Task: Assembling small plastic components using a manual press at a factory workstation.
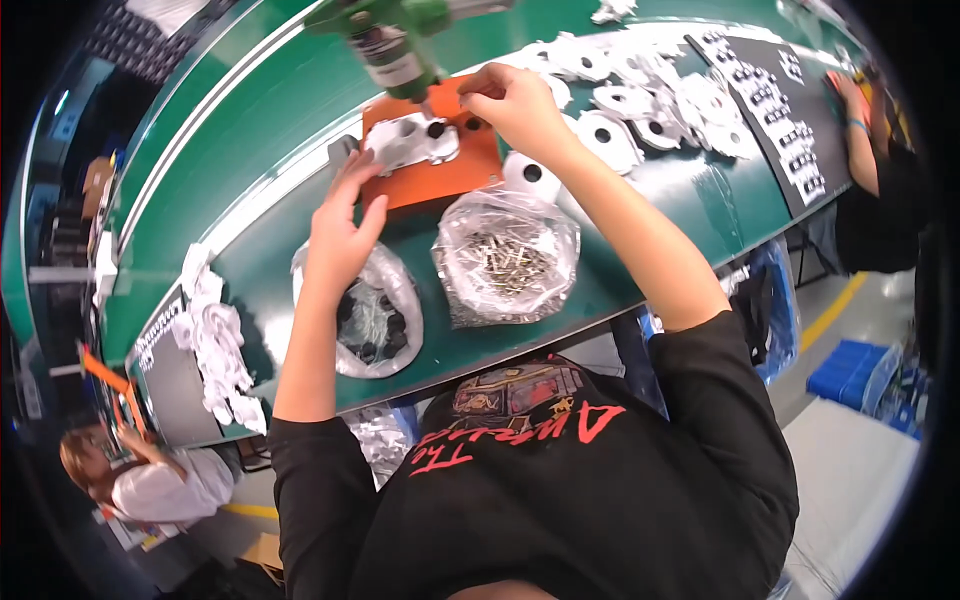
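An orange fixture plate [430,187] lies on the green bench, bearing a white plastic part [400,146] with a black round piece [436,130] at its right end. My left hand [345,225] is open, its fingers spread at the left edge of the white part and its thumb apart. On the far right of the plate, my right hand [522,108] is closed, thumb and fingers curled together near the plate's corner; what it holds, if anything, is hidden. Above the white part hangs a green power screwdriver [388,55], blurred, its tip close to the part.
Near me stand a clear bag of small metal screws [505,262] and a bag with dark pieces [372,325]. White round housings [605,140] pile at the right. Dark mats [815,110] hold rows of small parts; more white parts [215,340] lie left. Other people work at both sides.
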